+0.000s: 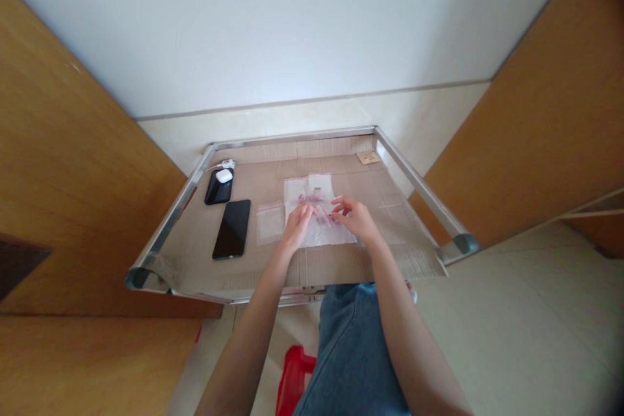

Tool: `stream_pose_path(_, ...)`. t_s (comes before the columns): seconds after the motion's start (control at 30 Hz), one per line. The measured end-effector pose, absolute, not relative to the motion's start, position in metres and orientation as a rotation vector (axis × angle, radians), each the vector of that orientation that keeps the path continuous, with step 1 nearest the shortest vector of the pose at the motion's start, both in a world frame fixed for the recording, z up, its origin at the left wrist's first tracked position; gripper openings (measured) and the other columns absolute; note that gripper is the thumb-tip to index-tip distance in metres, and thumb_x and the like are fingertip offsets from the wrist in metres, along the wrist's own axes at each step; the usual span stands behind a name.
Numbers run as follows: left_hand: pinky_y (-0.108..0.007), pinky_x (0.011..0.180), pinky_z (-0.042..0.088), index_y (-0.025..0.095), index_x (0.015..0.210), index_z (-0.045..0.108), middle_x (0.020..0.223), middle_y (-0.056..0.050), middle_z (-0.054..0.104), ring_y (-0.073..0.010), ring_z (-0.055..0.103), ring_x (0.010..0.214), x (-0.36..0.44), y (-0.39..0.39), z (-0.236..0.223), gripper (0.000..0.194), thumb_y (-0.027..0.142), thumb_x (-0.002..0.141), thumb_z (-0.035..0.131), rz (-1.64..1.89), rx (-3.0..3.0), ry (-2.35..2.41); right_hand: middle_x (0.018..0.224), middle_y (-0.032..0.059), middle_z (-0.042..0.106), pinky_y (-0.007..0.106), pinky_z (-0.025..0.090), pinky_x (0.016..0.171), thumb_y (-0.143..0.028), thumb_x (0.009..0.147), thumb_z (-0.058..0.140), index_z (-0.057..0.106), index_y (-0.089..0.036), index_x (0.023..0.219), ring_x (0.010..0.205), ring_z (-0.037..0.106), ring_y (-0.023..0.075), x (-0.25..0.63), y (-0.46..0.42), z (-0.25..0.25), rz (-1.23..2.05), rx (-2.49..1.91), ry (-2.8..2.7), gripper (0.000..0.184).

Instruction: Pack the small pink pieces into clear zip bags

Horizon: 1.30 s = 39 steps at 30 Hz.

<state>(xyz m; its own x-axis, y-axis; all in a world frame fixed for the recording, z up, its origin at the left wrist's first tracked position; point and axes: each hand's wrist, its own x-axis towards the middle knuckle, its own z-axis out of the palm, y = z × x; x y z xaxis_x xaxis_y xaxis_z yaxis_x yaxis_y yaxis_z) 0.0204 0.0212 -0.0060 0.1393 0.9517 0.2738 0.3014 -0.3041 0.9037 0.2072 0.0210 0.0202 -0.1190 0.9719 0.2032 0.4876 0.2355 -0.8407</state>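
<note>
My left hand [298, 225] is closed on the edge of a small clear plastic bag [322, 216] with a pinkish strip. My right hand [357, 218] hovers just right of that bag, thumb and index finger curved and apart. Beneath both hands lies a white sheet [316, 236], perhaps thin plastic or paper. Small pink pieces [312, 197] are scattered just beyond my fingers, too small to name. Behind them, clear bags [294, 188] lie flat. Left of my left hand rests another stack of clear zip bags [270, 223].
Cardboard [273, 266] covers the metal-framed cart top, with a raised rail [419, 182] along the right. At left lie a large black phone [232, 229] and a smaller black phone [218, 188] bearing a white earbud case [224, 175]. A red stool [292, 377] stands below.
</note>
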Motion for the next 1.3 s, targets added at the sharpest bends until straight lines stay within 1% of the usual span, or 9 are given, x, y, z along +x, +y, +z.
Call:
stream_pose_path(0.2, -0.032, 0.077, 0.045, 0.019, 0.073, 0.06, 0.083, -0.005, 0.064, -0.0188, 0.058, 0.082, 0.0211, 0.0208, -0.0067, 0.052, 0.059, 0.087, 0.03, 1.197, 1.675, 1.223, 0.076, -0.0001, 0.07, 0.025, 0.044, 0.063, -0.017, 0.069, 0.06, 0.063, -0.021, 0.094, 0.063, 0.059, 0.0127, 0.2052, 0.0196, 0.0218, 0.713, -1.41, -1.86, 0.026)
stream_pose_path(0.4, -0.035, 0.083, 0.045, 0.019, 0.074, 0.061, 0.085, -0.005, 0.065, -0.0201, 0.059, 0.089, 0.0206, 0.0202, -0.0052, 0.055, 0.059, 0.087, 0.026, 1.175, 1.667, 1.239, 0.077, -0.0018, 0.071, 0.025, 0.042, 0.064, -0.016, 0.068, 0.061, 0.064, -0.023, 0.095, 0.062, 0.06, 0.0128, 0.204, 0.0193, 0.0223, 0.651, -1.477, -1.932, 0.027)
stream_pose_path(0.67, -0.035, 0.084, 0.044, 0.019, 0.075, 0.062, 0.087, -0.005, 0.066, -0.0194, 0.059, 0.089, 0.021, 0.0191, -0.0047, 0.057, 0.058, 0.088, 0.022, 1.157, 1.657, 1.263, 0.078, -0.0016, 0.071, 0.024, 0.043, 0.064, -0.019, 0.072, 0.06, 0.064, -0.023, 0.095, 0.064, 0.062, 0.0129, 0.2037, 0.0194, 0.0207, 0.629, -1.483, -1.953, 0.024)
stream_pose_path(0.97, -0.036, 0.086, 0.044, 0.019, 0.076, 0.062, 0.087, -0.005, 0.066, -0.0197, 0.06, 0.09, 0.0199, 0.0201, -0.0061, 0.056, 0.057, 0.089, 0.022, 1.145, 1.658, 1.253, 0.077, -0.0021, 0.07, 0.024, 0.041, 0.062, -0.023, 0.071, 0.062, 0.064, -0.024, 0.095, 0.062, 0.061, 0.0126, 0.2027, 0.0198, 0.0199, 0.614, -1.501, -1.964, 0.024)
stream_pose_path(1.17, -0.036, 0.086, 0.043, 0.02, 0.075, 0.061, 0.086, -0.004, 0.066, -0.0196, 0.059, 0.089, 0.0195, 0.0208, -0.0073, 0.056, 0.058, 0.088, 0.022, 1.146, 1.659, 1.251, 0.076, -0.0024, 0.07, 0.025, 0.042, 0.063, -0.022, 0.071, 0.061, 0.064, -0.024, 0.093, 0.061, 0.061, 0.0124, 0.2024, 0.0208, 0.0183, 0.604, -1.489, -1.968, 0.022)
stream_pose_path(1.3, -0.036, 0.086, 0.043, 0.019, 0.075, 0.062, 0.086, -0.004, 0.066, -0.0191, 0.059, 0.088, 0.0198, 0.0205, -0.0066, 0.054, 0.055, 0.089, 0.023, 1.164, 1.655, 1.24, 0.075, -0.001, 0.07, 0.025, 0.043, 0.064, -0.021, 0.071, 0.06, 0.064, -0.023, 0.093, 0.061, 0.06, 0.0127, 0.2041, 0.0202, 0.0199, 0.644, -1.455, -1.927, 0.023)
